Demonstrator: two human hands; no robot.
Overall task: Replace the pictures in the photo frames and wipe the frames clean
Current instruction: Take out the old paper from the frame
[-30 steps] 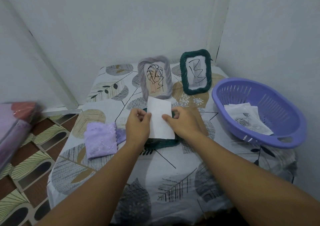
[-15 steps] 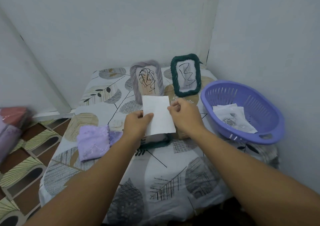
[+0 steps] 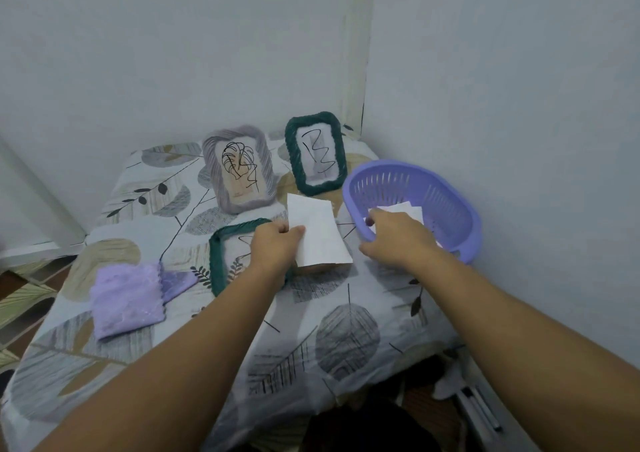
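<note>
My left hand (image 3: 275,249) pinches a white paper sheet (image 3: 317,235) by its left edge, held above the table. Under that hand a dark green frame (image 3: 216,261) lies flat with a line drawing in it. My right hand (image 3: 394,238) reaches over the rim of the purple basket (image 3: 450,202), fingers spread above the white pictures (image 3: 407,209) inside, holding nothing. Two frames stand at the back: a grey one (image 3: 237,169) with a leaf drawing and a dark green one (image 3: 315,153).
A folded lilac cloth (image 3: 128,299) lies at the left on the leaf-patterned tablecloth (image 3: 346,334). Walls close the back and the right side. A patterned tile floor (image 3: 20,295) shows at the left.
My right hand has let go of the white sheet and moved right to the basket. My left hand holds the sheet alone, and the flat green frame is uncovered.
</note>
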